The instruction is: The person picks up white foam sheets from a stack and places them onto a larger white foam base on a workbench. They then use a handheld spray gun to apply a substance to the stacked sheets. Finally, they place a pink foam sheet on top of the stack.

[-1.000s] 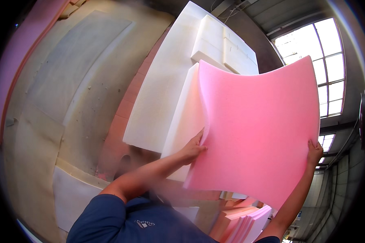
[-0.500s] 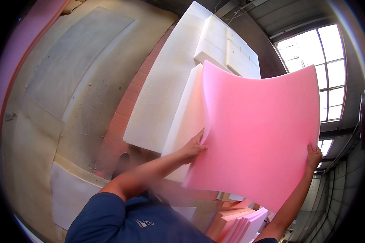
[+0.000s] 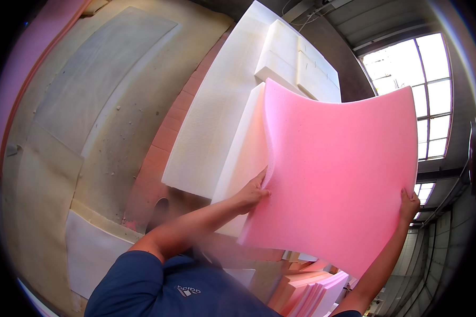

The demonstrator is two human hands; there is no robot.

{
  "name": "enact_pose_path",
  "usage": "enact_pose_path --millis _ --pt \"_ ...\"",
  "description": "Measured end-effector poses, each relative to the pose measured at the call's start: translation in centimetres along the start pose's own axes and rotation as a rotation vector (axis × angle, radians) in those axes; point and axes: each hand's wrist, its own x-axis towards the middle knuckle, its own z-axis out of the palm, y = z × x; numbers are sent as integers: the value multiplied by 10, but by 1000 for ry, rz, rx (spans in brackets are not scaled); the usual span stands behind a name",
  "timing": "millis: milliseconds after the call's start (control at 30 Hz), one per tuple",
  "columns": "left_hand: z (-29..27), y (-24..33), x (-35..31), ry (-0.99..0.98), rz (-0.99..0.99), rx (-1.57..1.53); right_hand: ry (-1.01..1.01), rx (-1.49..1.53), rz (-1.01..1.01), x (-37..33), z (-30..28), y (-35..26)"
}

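Note:
A large pink foam sheet [image 3: 338,174] is held up in front of me, its middle sagging so the top edge curves between raised corners. My left hand [image 3: 255,193] grips its left edge, thumb on the near face and the other fingers partly hidden behind. On the opposite edge, my right hand [image 3: 409,205] is closed round the foam at about the same height. Behind the sheet, a thick cream foam block [image 3: 243,142] shows along the sheet's left side, partly covered by it.
A big white foam slab [image 3: 211,111] carries smaller white foam pieces [image 3: 283,53]. Flat sheets [image 3: 106,68] cover the floor at left, beside a reddish strip [image 3: 169,127]. Pink and orange foam sheets [image 3: 309,290] are stacked low in front of me. A bright window [image 3: 407,68] is at right.
The view has shifted very slightly against the background slabs. Both hands keep the same hold on the pink foam sheet.

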Motion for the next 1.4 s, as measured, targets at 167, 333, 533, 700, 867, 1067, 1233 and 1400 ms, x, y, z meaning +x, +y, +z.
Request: enact_pose_path --millis 167,333,533,700,867,1067,1233,1400 --pt "-4 -6 1 13 1 13 -5 12 -12 3 1 5" --pt "-2 -1 -2 6 2 -5 0 8 -20 0 2 -3" --pt "-3 2 -5 14 -1 2 -1 -15 -6 -4 0 -14" --pt "-5 -3 -3 6 -6 -7 -5 -25 -28 0 0 -6" --pt "-6 -2 -5 27 -6 4 -1 -22 -43 -2 1 -5" --pt "-9 -3 -4 32 -7 -5 -15 -23 -16 -3 0 -18" --pt "-11 -5 -5 43 -17 -22 -6 -14 -29 -3 2 -15" --pt "-19 -12 -5 37 -17 -28 -29 8 -49 0 2 -15"
